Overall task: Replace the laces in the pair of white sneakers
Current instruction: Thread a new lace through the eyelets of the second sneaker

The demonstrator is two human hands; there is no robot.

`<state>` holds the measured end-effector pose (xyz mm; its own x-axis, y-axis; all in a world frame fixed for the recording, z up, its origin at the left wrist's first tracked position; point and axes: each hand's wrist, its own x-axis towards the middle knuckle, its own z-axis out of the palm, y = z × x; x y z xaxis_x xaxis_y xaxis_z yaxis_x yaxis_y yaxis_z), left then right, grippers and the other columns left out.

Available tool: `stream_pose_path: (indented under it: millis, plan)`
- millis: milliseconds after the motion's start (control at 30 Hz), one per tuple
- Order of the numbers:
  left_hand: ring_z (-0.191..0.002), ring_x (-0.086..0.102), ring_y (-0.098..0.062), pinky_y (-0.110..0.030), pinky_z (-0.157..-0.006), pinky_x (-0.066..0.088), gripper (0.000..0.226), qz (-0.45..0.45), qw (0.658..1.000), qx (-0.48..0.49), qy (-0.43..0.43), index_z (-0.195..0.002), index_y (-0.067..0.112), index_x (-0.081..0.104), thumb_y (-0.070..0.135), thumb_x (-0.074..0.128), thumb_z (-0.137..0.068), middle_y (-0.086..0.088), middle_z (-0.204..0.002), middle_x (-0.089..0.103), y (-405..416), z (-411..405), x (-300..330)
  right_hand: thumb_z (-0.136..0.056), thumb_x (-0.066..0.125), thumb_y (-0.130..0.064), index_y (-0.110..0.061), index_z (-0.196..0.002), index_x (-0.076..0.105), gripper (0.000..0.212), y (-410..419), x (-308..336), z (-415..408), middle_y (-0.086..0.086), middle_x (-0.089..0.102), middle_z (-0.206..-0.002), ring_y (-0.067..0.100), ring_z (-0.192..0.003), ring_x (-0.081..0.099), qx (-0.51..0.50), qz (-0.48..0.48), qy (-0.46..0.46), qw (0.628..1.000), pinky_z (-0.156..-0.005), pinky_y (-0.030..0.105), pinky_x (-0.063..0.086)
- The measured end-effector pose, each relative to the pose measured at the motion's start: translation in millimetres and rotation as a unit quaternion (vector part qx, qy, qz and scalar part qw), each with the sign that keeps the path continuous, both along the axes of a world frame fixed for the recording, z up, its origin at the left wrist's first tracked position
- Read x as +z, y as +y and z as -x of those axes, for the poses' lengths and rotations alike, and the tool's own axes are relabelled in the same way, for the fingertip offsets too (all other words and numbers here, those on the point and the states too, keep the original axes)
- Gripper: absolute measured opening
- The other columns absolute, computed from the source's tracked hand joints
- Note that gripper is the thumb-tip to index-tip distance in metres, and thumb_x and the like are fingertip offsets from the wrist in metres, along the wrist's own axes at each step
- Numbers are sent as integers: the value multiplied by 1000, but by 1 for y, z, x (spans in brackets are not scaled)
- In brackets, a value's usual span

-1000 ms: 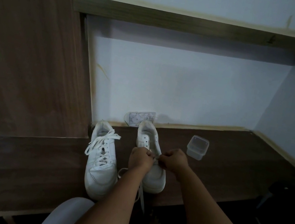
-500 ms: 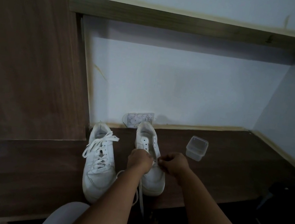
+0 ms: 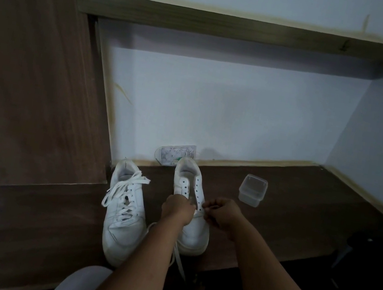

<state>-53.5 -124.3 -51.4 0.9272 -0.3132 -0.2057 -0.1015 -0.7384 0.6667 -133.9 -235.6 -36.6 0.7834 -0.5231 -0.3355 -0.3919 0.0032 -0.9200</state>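
- A person's left hand (image 3: 178,207) and right hand (image 3: 223,213) are meeting over the middle eyelets of the right-hand white leather low-top sneaker (image 3: 191,205), which is standing on the dark wood-grain tabletop (image 3: 288,213) with its toe towards the camera
- Both sets of fingers are curling in and appear to be pinching the flat white cotton lace (image 3: 178,261) where it crosses the tongue; the exact contact is too small to make out
- The loose tail of that lace is hanging off the front edge of the tabletop between the forearms, limp and light, and is likely to slide or twist if let go
- The upper rows of eyelets on this shoe are showing empty, so the threading looks only partly done
- The second white leather sneaker (image 3: 123,212), just beside it on the left, is sitting fully laced, its bow lying loose
- The lace is best taken near its stiff tip for feeding through a hole; the shoe itself is light enough to shift, so steadying the upper is advisable
- A small clear plastic lidded tub (image 3: 252,190) is resting well apart to the right, near the pale wall (image 3: 217,111)
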Motion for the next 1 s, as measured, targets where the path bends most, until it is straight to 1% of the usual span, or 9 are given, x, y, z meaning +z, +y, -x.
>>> stream_pose_path:
  millis: [67, 133, 267, 400, 533, 700, 800, 867, 1000]
  plan:
    - [-99, 63, -26, -29, -66, 46, 38, 3, 1000, -16, 18, -113, 7, 68, 38, 60, -92, -11, -114, 65, 2, -2, 1, -88, 59, 5, -6, -80, 64, 15, 0, -1, 1, 11, 62, -76, 17, -68, 59, 6, 11, -5, 1000, -77, 35, 56]
    - [-93, 63, -23, -25, -61, 44, 40, 13, 999, -32, 40, -117, 6, 66, 37, 60, -92, -11, -110, 67, 3, -6, 3, -86, 62, 4, -7, -78, 64, 14, 0, -1, 2, 10, 61, -75, 16, -68, 59, 12, 14, -11, 1000, -77, 34, 55]
    - [-100, 64, -25, -28, -69, 46, 37, 1, 998, -47, 47, -112, 7, 69, 37, 58, -94, -10, -111, 67, 2, -4, 6, -86, 62, 5, -9, -77, 64, 17, 2, 1, 3, 8, 61, -74, 15, -66, 58, 15, 18, -15, 1000, -70, 28, 54]
    - [-108, 60, -27, -29, -72, 45, 43, -30, 999, -8, 24, -121, 13, 65, 44, 56, -93, -8, -120, 62, -1, 4, 6, -84, 65, 4, -10, -78, 67, 15, 1, 1, 4, 8, 64, -79, 15, -72, 61, 18, 30, -11, 999, -77, 32, 57]
    - [-121, 47, -27, -26, -71, 32, 43, -56, 998, 21, -15, -127, 15, 61, 43, 49, -97, -7, -132, 53, -2, 15, 6, -80, 71, -1, -16, -76, 69, 16, -1, 1, 6, 7, 69, -81, 14, -73, 64, 22, 76, -3, 997, -74, 30, 58]
    - [-123, 48, -28, -34, -90, 38, 42, -76, 997, -12, -16, -126, 16, 63, 43, 50, -96, -7, -132, 55, -2, 14, 4, -78, 73, -5, -21, -78, 68, 16, 1, 1, 7, 2, 70, -85, 14, -81, 66, 16, 149, 4, 989, -76, 31, 57]
    - [-123, 37, -27, -40, -96, 37, 34, -129, 985, -25, -112, -121, 22, 64, 40, 55, -95, -6, -136, 44, 5, 22, 13, -73, 79, -13, -24, -75, 69, 15, 4, 1, 8, -2, 71, -84, 12, -85, 66, 39, 177, 11, 983, -78, 29, 56]
    - [-123, 33, -27, -41, -98, 38, 28, -147, 970, -78, -176, -117, 24, 66, 36, 56, -95, -5, -137, 39, 9, 24, 19, -73, 80, -15, -24, -77, 71, 13, 5, 2, 9, -2, 72, -85, 11, -84, 66, 47, 184, 18, 982, -74, 27, 56]
    - [-120, 34, -25, -34, -89, 36, 21, -84, 984, -112, -114, -111, 26, 68, 33, 58, -94, -2, -138, 35, 13, 14, 20, -77, 76, -10, -18, -82, 73, 10, 8, 1, 10, -3, 70, -84, 7, -79, 63, 14, 174, 18, 985, -60, 16, 47]
